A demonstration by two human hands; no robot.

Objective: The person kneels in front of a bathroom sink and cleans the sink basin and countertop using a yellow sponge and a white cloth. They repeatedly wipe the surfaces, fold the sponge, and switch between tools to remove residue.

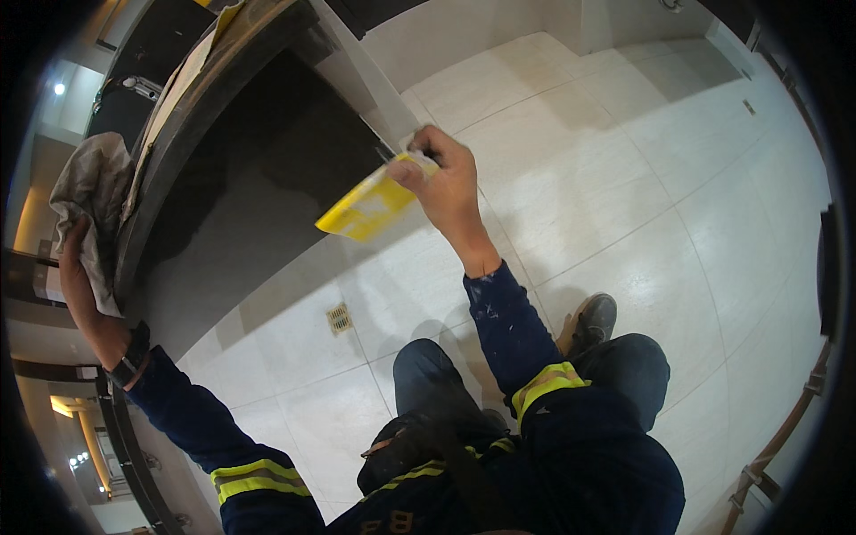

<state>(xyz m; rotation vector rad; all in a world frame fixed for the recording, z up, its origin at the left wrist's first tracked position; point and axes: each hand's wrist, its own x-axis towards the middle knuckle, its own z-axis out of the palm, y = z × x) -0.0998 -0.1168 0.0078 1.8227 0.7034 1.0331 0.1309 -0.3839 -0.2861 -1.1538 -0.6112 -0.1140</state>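
Note:
My right hand (448, 183) is closed on the edge of a flat yellow plastic spreader (367, 207), which has whitish smears on its face. The spreader is tilted in front of the dark glossy panel (259, 152) of a counter, near the panel's right end. I cannot tell whether it touches the panel. Over at the far left, my left hand (75, 239) grips a crumpled grey cloth (92, 178) at the counter's edge. The cloth drapes over the fingers and partly hides them.
Pale tiles cover the floor (624, 232), with a small square drain (340, 318) set into them. Along the counter top lies a strip of light covering (183, 89), beside a chrome fitting (141, 86). A brown pipe-like rail (774, 446) runs along the right side.

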